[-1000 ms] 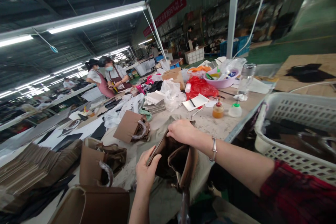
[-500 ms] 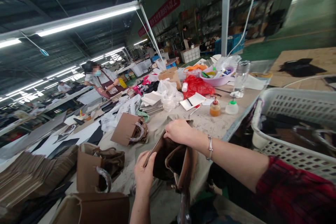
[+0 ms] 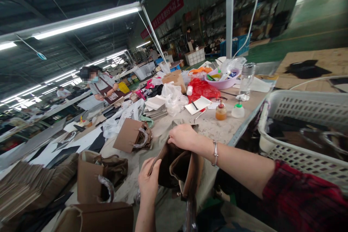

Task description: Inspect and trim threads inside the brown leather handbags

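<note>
A brown leather handbag (image 3: 187, 172) stands open-mouthed at the near edge of the worktable (image 3: 217, 127). My left hand (image 3: 148, 183) grips the near flap of the bag, fingers wrapped over its edge. My right hand (image 3: 183, 136) is closed over the far rim of the bag's opening, with a silver bracelet on the wrist. The inside of the bag is dark and I cannot see into it.
Other brown bags (image 3: 130, 136) (image 3: 95, 175) (image 3: 98, 217) lie to the left. A white plastic basket (image 3: 304, 112) holding dark pieces stands at right. Two small glue bottles (image 3: 220, 111), a clear bottle (image 3: 247, 79), a pink basin (image 3: 225, 83) and a red plastic bag (image 3: 202, 88) sit farther back. A person in an apron (image 3: 104, 87) works at left.
The view has drifted slightly, so everything sits a little further left. Both hands keep their hold on the bag with almost no movement.
</note>
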A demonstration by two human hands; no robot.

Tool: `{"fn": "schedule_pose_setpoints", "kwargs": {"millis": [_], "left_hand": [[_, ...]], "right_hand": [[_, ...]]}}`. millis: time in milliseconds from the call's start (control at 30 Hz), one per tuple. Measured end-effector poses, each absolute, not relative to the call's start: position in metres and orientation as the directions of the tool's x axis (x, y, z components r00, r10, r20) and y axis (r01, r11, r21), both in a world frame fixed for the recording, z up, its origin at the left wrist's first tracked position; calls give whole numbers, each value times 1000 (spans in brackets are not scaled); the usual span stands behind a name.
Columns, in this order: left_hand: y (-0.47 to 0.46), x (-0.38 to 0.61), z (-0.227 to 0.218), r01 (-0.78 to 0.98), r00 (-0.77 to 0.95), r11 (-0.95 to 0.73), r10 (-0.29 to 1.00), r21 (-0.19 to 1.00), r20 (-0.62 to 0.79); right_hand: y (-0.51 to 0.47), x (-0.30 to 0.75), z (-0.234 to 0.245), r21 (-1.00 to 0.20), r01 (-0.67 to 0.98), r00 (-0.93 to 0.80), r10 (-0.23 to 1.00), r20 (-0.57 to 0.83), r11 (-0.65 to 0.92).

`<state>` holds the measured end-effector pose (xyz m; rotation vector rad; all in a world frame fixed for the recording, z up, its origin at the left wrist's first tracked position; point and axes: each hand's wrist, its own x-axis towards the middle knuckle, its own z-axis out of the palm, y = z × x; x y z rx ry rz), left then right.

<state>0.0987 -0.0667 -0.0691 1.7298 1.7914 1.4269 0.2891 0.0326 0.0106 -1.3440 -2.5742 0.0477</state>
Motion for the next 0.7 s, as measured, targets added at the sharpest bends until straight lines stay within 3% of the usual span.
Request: {"fn": "schedule_pose_setpoints", "kwargs": {"millis": [700], "left_hand": [[-67,99,-67,600,-219,-222,879,769,425]], "right_hand": [[35,287,6,-154,806,-546,818,180,572]]}}
